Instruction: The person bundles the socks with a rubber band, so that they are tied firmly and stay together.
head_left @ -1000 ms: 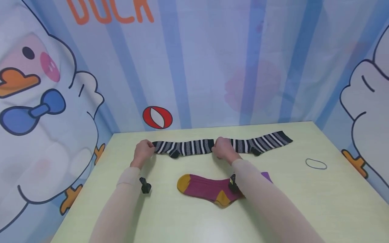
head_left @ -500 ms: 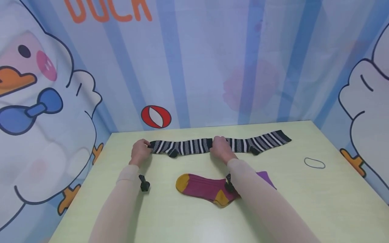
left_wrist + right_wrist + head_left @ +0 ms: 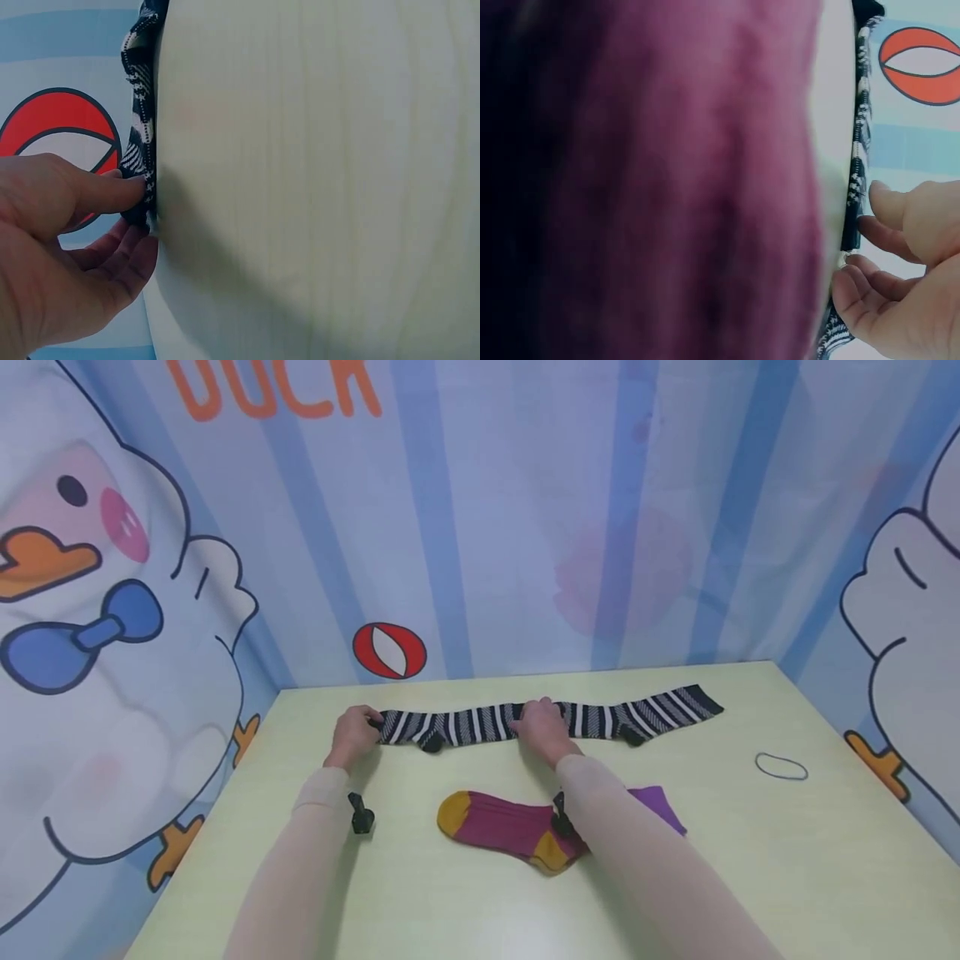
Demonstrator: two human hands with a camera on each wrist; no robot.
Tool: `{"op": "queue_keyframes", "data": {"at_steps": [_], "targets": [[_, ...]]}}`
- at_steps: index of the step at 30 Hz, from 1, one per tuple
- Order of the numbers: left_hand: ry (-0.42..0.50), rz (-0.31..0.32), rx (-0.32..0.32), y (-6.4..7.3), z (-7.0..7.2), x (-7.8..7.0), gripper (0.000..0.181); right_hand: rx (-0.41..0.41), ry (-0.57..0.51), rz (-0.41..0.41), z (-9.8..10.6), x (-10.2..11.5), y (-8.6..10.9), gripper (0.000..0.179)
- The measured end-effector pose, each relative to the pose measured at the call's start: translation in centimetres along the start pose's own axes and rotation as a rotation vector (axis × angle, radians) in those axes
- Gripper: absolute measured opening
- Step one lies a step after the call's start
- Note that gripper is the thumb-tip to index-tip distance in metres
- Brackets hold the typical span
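Two black-and-white striped socks lie end to end along the back of the table. My left hand [image 3: 355, 737] pinches the toe of the left striped sock [image 3: 468, 725]; in the left wrist view the dark tip sits between thumb and fingers [image 3: 139, 259]. My right hand [image 3: 543, 728] rests where this sock's cuff meets the toe of the right striped sock [image 3: 663, 710], hiding that toe. In the right wrist view its thumb stands apart from its loosely bent fingers [image 3: 847, 289], beside the black cuff [image 3: 851, 229].
A maroon sock [image 3: 506, 822] with mustard toe and heel lies nearer the person, partly under the right forearm. Its purple end [image 3: 660, 806] shows beyond the sleeve. A thin dark elastic loop [image 3: 781, 767] lies at the right. A printed curtain [image 3: 510, 527] hangs behind the table [image 3: 450, 910].
My right hand has shifted slightly left, and its fingers have loosened at the cuff. The left hand stays at the toe. The socks hardly move.
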State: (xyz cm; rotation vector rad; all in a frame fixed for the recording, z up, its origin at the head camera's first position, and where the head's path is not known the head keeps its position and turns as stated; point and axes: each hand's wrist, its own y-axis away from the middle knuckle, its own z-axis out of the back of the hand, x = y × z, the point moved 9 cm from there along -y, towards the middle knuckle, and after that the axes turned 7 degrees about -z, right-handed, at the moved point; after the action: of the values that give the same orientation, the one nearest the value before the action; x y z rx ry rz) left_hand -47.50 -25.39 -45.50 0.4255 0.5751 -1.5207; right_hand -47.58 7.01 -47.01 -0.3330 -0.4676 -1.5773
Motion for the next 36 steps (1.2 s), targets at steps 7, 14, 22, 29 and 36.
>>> {"op": "queue_keyframes", "data": {"at_steps": [7,14,22,29,36], "targets": [[-0.025,-0.038,-0.018,0.0,0.2,0.0,0.029,-0.033,0.042,0.002,-0.2,0.3,-0.2,0.021],[-0.012,-0.053,-0.033,0.0,0.3,-0.2,0.033,-0.039,-0.098,0.037,0.6,0.9,0.3,0.021],[0.019,-0.041,0.014,0.0,-0.4,-0.1,0.035,0.003,-0.175,0.062,0.4,1.5,0.6,0.023],[0.033,-0.047,0.025,-0.1,-0.8,0.0,0.037,-0.005,-0.189,0.090,0.4,1.2,0.3,0.032],[0.032,-0.055,0.018,-0.2,-0.9,-0.1,0.042,0.037,-0.261,0.059,0.3,0.5,0.1,0.039]]}}
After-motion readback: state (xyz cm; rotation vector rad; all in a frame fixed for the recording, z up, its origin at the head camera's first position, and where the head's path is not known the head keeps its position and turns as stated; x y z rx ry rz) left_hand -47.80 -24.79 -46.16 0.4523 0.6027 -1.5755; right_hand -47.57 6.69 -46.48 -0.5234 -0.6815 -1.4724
